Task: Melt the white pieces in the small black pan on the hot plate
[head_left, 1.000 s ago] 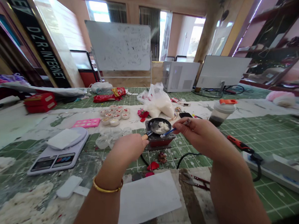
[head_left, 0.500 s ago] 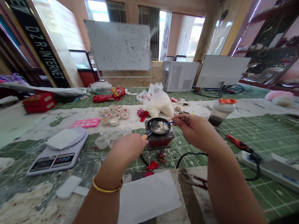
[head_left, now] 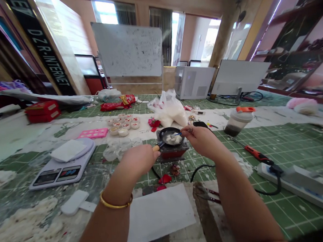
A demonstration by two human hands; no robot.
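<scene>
My left hand is closed round the wooden handle of a small black frying pan. White soft lumps lie in the pan, some of them melted-looking. Beneath the pan is a small hot plate with a red front. In my right hand, pinched between the fingers, is a thin blue stick; its lower end reaches in among the lumps. Most of the stick is hidden by the fingers.
A plastic bag of white granules stands behind the pan. Small filled cups, a pink mould and a kitchen scale are to the left. On the right are a shaker cup, a screwdriver and a power strip.
My right hand has moved left and closer to the pan with the blue stick, uncovering a dark object behind it. The lumps have shifted; my left hand stays on the handle.
</scene>
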